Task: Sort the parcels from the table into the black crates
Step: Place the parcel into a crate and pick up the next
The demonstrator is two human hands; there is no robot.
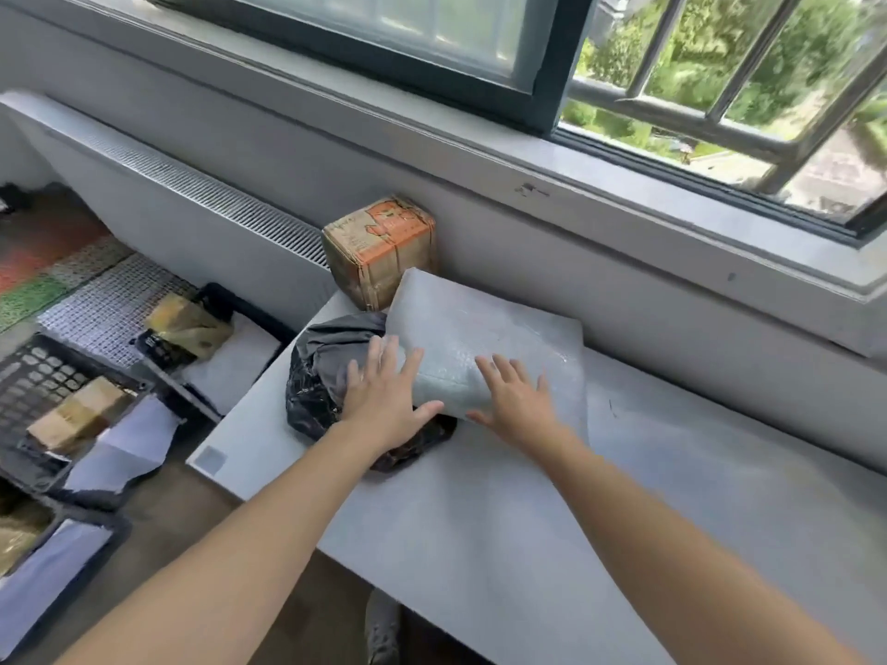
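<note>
Now both grips lie flat, fingers spread, clasping nothing. The left grip point(384, 405) rests where the grey bubble mailer point(489, 338) overlaps the black poly-bag parcel point(317, 371); the right grip point(518, 405) presses the mailer's near edge. Both parcels sit on the white surface point(528, 520), a taped cardboard box point(379, 252) farther off by the wall. Black crates point(38, 376) holding parcels stand left, below.

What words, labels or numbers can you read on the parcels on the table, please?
No text is legible.
On the brown cardboard box: orange print, too blurred to read.
On the black plastic bag parcel: pale marks, too blurred.
On the grey bubble-wrap parcel: none visible.
</note>
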